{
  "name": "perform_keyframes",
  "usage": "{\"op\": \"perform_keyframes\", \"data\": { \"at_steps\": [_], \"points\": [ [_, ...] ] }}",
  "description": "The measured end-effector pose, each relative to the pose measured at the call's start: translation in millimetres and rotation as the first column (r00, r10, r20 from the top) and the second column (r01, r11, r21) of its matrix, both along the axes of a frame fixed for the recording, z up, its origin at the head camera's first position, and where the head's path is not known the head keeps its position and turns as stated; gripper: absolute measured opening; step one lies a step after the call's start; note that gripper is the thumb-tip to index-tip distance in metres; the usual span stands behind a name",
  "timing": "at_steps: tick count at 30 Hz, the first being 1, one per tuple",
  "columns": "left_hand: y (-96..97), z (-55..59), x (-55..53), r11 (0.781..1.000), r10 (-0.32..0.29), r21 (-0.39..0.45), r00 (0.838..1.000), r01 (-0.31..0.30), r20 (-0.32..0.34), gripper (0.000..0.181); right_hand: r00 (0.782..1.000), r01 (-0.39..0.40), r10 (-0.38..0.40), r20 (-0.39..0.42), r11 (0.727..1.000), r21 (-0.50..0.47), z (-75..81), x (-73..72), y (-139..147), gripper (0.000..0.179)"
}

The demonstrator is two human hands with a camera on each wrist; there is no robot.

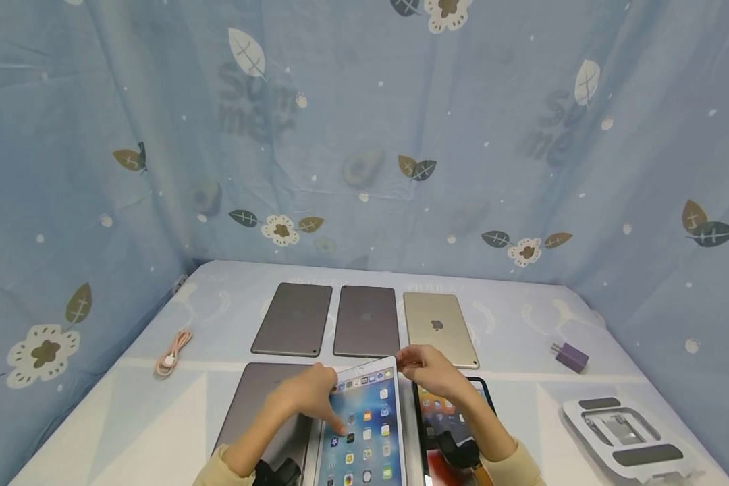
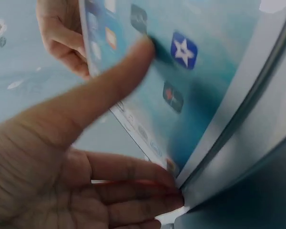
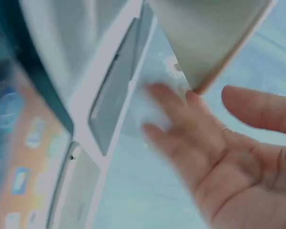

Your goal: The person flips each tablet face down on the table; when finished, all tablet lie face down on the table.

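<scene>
A white tablet with a lit home screen lies tilted at the near middle of the table. My left hand holds it by the upper left, the thumb across the screen and the other fingers at the edge, as the left wrist view shows. My right hand is at the tablet's upper right corner. In the right wrist view a fingertip of this hand meets the raised corner, while its thumb stands apart. A grey tablet lies to the left, and a black-framed lit tablet is partly hidden under my right forearm.
Behind the hands lie two dark tablets and a gold tablet, backs up. A coiled pink cable is at left. A purple charger and a white folding stand are at right. Patterned blue curtains enclose the table.
</scene>
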State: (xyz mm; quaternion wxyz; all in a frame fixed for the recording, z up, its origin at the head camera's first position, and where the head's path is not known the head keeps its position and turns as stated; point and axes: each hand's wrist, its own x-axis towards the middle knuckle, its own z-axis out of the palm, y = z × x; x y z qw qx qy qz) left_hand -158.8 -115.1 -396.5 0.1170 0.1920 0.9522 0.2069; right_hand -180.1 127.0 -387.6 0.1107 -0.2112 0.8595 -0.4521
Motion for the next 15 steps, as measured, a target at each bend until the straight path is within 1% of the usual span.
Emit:
{"op": "perform_keyframes", "data": {
  "at_steps": [3, 6, 9, 11, 15],
  "points": [
    [-0.9, 1.4, -2.0, 1.0, -0.013, 0.02, 0.999, 0.012, 0.05, 0.053, 0.999, -0.026, 0.027, 0.021, 0.997, -0.072, 4.8, 0.4, -1.9, 0.028],
    [0.5, 2.7, -2.2, 0.998, -0.035, 0.055, 0.997, 0.031, 0.07, 0.054, 0.999, -0.034, 0.037, 0.025, 0.994, -0.105, 6.6, 2.1, -4.0, 0.034],
    [3.1, 3.4, -1.6, 0.994, -0.058, 0.097, 0.996, 0.052, 0.067, 0.053, 0.999, -0.049, 0.049, -0.007, 0.991, -0.125, 7.5, 3.0, -6.2, 0.04],
    [4.6, 3.4, -1.8, 0.99, -0.063, 0.133, 0.996, 0.054, 0.07, 0.051, 0.998, -0.052, 0.047, -0.035, 0.99, -0.131, 8.4, 3.0, -7.2, 0.042],
    [8.1, 0.6, -4.0, 0.977, -0.079, 0.206, 0.994, 0.062, 0.073, 0.049, 0.997, -0.023, 0.014, -0.078, 0.993, -0.117, 13.0, 3.8, -7.0, 0.044]
  ]
}}
